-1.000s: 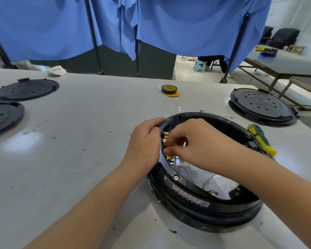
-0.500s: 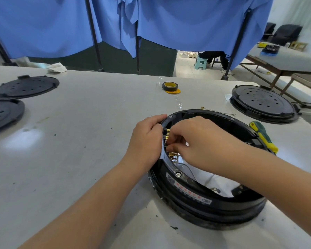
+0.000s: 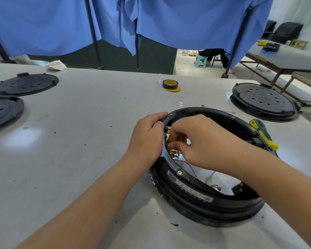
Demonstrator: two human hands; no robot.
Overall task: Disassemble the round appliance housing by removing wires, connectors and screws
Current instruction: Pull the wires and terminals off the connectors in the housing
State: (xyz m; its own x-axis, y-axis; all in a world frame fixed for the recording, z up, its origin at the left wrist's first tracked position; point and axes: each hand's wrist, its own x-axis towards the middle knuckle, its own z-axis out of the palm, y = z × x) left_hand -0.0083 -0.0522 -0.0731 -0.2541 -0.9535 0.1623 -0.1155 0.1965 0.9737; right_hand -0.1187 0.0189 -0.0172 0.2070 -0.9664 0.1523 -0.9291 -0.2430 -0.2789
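The round black appliance housing point(image 3: 196, 193) lies on the grey table, right of centre, open side up. My left hand point(image 3: 147, 139) grips its left rim from outside, fingers curled over the edge. My right hand point(image 3: 196, 142) reaches inside the ring and pinches at the brass connectors point(image 3: 174, 152) on the inner left wall; what the fingertips hold is hidden. Thin wires point(image 3: 192, 168) trail from the connectors over white material in the bottom. A screw point(image 3: 180, 171) sits in the rim near the label.
A green and yellow screwdriver point(image 3: 264, 134) leans on the housing's right side. A black lid stack point(image 3: 264, 101) is at the right, two black lids point(image 3: 25, 84) at the left. A tape roll point(image 3: 170, 84) lies beyond. Blue curtains hang behind the table.
Both hands stay at the housing's left rim. The right hand's fingers have worked slightly at the connectors. The view has shifted a little.
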